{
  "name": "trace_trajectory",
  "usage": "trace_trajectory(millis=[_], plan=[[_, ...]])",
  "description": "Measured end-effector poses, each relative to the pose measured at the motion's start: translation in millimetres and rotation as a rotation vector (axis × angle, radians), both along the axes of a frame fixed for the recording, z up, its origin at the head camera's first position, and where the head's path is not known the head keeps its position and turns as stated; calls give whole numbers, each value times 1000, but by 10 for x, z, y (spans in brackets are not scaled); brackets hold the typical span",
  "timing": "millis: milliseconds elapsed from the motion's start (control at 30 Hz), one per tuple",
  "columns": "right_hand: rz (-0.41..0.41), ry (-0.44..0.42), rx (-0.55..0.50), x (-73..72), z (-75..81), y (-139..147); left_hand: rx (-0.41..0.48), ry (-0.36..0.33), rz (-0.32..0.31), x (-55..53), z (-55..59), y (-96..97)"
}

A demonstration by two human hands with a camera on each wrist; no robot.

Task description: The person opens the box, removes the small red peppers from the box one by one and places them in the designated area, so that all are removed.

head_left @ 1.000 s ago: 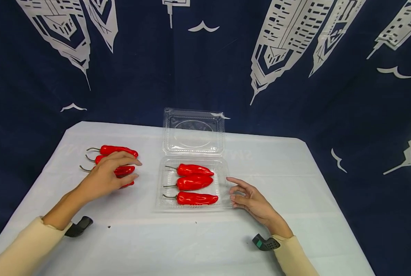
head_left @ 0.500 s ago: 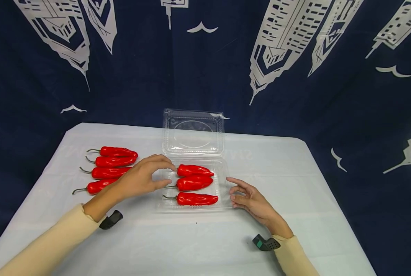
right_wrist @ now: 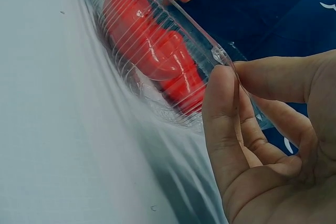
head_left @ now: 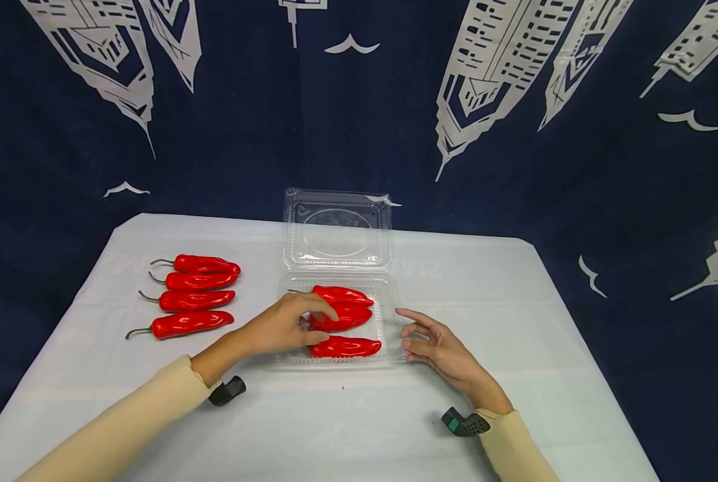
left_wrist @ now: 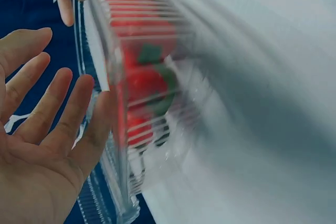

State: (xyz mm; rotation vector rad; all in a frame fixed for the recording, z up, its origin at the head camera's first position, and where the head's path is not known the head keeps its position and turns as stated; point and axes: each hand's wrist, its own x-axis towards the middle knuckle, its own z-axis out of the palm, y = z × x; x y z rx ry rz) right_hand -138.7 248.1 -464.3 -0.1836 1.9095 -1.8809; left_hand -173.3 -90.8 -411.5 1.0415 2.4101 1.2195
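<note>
A clear hinged plastic container (head_left: 389, 328) lies with its lid raised, three red peppers in its base: the back pepper (head_left: 342, 295), the middle pepper (head_left: 352, 317) and the front pepper (head_left: 349, 347). My left hand (head_left: 286, 325) is over the container's left side, fingers spread and loosely bent above the stem ends of the middle and front peppers. In the left wrist view the left hand (left_wrist: 52, 124) has nothing between its fingers. At the container's right edge, my right hand (head_left: 437, 351) pinches the rim between thumb and forefinger, seen close in the right wrist view.
Several more red peppers (head_left: 196, 301) lie in a column to the left on the white-covered table (head_left: 359, 428). The transparent lid (head_left: 337, 231) stands up behind the base, near a dark blue curtain (head_left: 359, 120) with white building prints.
My left hand has moved right, from the loose peppers at the left to over the container. My right hand stays at the container's right edge. The peppers have not visibly moved.
</note>
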Motion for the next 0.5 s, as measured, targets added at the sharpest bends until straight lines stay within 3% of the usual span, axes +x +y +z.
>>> trace_trajectory(millis=[400,500], plan=[[4,2,-7,3,-10,6,33,-190,-49,-28,-146,100],[3,5,-7,4,-8,10,19,-203,-65,-36,-183,117]])
